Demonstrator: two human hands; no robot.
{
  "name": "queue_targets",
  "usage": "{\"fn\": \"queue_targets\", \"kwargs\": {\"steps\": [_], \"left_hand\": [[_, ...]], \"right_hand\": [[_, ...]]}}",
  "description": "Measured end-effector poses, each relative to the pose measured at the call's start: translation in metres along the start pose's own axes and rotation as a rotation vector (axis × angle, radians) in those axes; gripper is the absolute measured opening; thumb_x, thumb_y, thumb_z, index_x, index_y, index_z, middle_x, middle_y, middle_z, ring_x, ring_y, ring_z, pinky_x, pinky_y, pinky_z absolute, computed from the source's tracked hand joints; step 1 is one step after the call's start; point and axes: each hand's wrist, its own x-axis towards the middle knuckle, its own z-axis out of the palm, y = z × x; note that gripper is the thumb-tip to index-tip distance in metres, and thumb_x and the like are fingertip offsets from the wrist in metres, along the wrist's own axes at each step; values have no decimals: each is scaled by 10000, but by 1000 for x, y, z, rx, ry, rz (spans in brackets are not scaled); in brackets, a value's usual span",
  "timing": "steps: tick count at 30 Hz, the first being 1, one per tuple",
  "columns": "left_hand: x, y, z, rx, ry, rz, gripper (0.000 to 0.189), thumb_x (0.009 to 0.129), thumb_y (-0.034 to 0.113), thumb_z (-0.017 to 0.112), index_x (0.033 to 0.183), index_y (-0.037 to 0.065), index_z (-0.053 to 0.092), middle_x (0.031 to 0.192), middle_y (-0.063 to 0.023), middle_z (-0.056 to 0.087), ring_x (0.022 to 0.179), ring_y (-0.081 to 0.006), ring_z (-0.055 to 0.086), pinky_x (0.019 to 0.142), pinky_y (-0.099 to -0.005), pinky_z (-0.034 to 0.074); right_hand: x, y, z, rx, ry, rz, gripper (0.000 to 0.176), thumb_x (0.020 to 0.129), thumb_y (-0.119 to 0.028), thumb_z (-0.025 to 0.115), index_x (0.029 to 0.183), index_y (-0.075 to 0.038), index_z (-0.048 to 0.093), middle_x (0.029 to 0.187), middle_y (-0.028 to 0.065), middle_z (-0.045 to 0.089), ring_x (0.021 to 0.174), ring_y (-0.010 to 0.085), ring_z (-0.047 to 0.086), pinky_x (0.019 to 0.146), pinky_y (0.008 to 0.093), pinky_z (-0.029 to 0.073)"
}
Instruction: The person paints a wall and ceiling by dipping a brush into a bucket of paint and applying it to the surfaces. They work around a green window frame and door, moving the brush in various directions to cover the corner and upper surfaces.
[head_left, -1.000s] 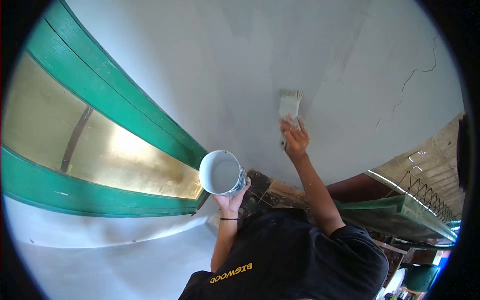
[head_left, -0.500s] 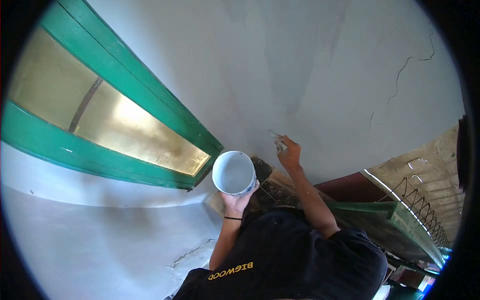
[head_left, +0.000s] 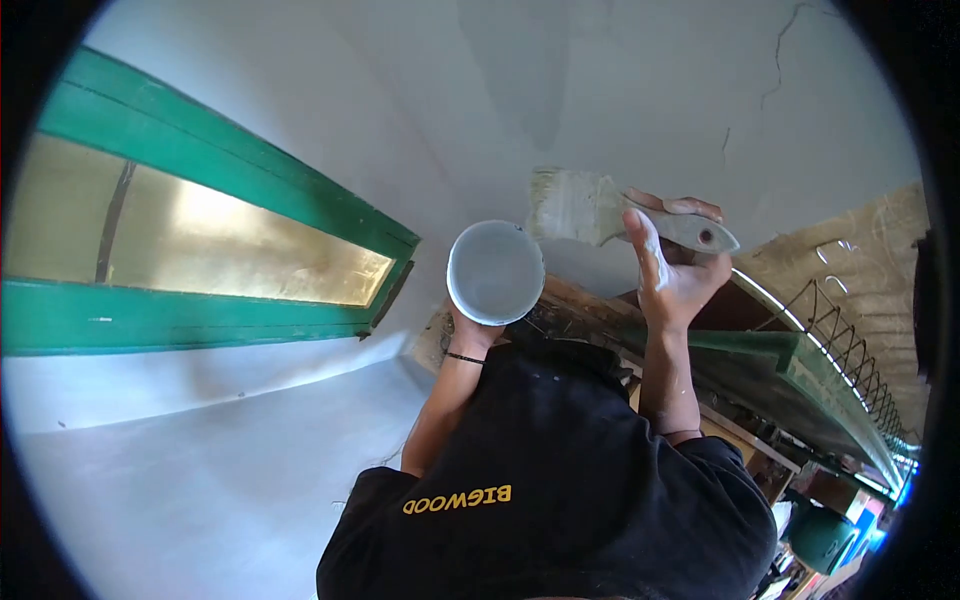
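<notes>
My left hand (head_left: 474, 331) is closed around the lower side of a white paint bucket (head_left: 496, 273), whose open top faces the camera. Most of those fingers are hidden behind it. To its right, my right hand (head_left: 683, 265) grips a wide paintbrush (head_left: 650, 222) by its handle. The brush lies nearly sideways, its pale, paint-coated bristles pointing left toward the bucket's rim. White smears mark my right thumb. Behind both hands is a pale wall (head_left: 400, 70) with a darker grey streak.
A green-framed window (head_left: 240, 165) with yellowish glass is on the left. Thin cracks (head_left: 779, 60) run through the wall at upper right. A green-edged panel (head_left: 790, 365), a wire coil (head_left: 845, 345) and a corrugated sheet (head_left: 850, 235) fill the right side.
My right hand has moved from the wall up and to the right, bringing the brush closer to the camera, bristles beside the bucket. The bucket has risen slightly in view.
</notes>
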Motion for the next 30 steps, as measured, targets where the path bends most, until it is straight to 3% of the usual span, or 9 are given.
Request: {"fn": "queue_targets", "kwargs": {"steps": [4, 6, 8, 9, 13, 17, 20, 23, 30], "left_hand": [[-8, -6, 57, -44, -155, -17, 603, 1065, 502, 363, 1487, 86, 474, 1494, -116, 527, 1391, -318, 487, 1173, -511, 379], [-1, -10, 53, 66, -117, -38, 682, 1037, 582, 351, 1526, 114, 438, 1553, -106, 466, 1450, -315, 415, 1206, -522, 318], [-2, -15, 63, 188, -71, -50, 756, 995, 646, 382, 1554, 138, 407, 1599, -99, 409, 1479, -311, 372, 1227, -524, 277], [-2, -18, 66, 179, -74, -54, 756, 995, 644, 385, 1553, 134, 407, 1599, -100, 411, 1478, -310, 374, 1228, -520, 277], [-3, -32, 59, 108, -68, -79, 754, 996, 631, 394, 1548, 118, 407, 1591, -106, 420, 1476, -308, 379, 1234, -506, 276], [-8, -39, 50, 84, -71, -111, 745, 995, 618, 409, 1539, 110, 414, 1578, -111, 436, 1472, -303, 388, 1237, -502, 281], [-14, -40, 47, 107, -159, -83, 619, 1056, 507, 367, 1528, 111, 424, 1535, -100, 494, 1425, -301, 459, 1197, -497, 353], [-24, -44, 53, 174, -36, -60, 767, 984, 630, 443, 1542, 106, 407, 1567, -105, 451, 1459, -301, 408, 1235, -490, 295], [-39, -51, 48, 180, 5, -39, 771, 984, 652, 434, 1527, 105, 431, 1555, -103, 465, 1437, -305, 438, 1220, -495, 322]], "right_hand": [[-11, -20, -15, -22, -89, 2, 371, 791, -19, 869, 1018, 10, 577, 935, 148, 727, 944, 268, 756, 808, 324, 609], [-13, -21, -16, -124, -136, -17, 343, 759, -37, 892, 948, 8, 609, 889, 112, 737, 916, 240, 765, 780, 309, 606], [-10, -33, -16, -424, -258, -75, 331, 747, -46, 895, 941, -2, 630, 879, 105, 744, 895, 212, 771, 762, 279, 602], [-10, -20, -16, -400, -282, -151, 332, 751, -62, 888, 965, -12, 638, 875, 114, 746, 851, 207, 774, 728, 286, 604], [-24, -3, -14, -342, -320, 39, 337, 757, -103, 896, 974, -37, 647, 823, 96, 747, 759, 205, 755, 686, 307, 580], [-31, 17, -11, -471, -436, 62, 338, 766, -96, 885, 979, -19, 633, 799, 118, 737, 754, 240, 768, 662, 331, 586], [-38, 25, -7, -613, -488, 114, 348, 763, -97, 888, 983, -18, 630, 799, 132, 738, 756, 253, 771, 653, 348, 585], [-43, 26, -10, -591, -477, 110, 352, 767, -100, 887, 989, -13, 628, 811, 135, 746, 774, 260, 774, 666, 342, 595], [-43, 15, -22, -421, -447, 84, 373, 772, -118, 892, 1004, 2, 626, 822, 135, 752, 808, 259, 778, 698, 323, 611]]}}
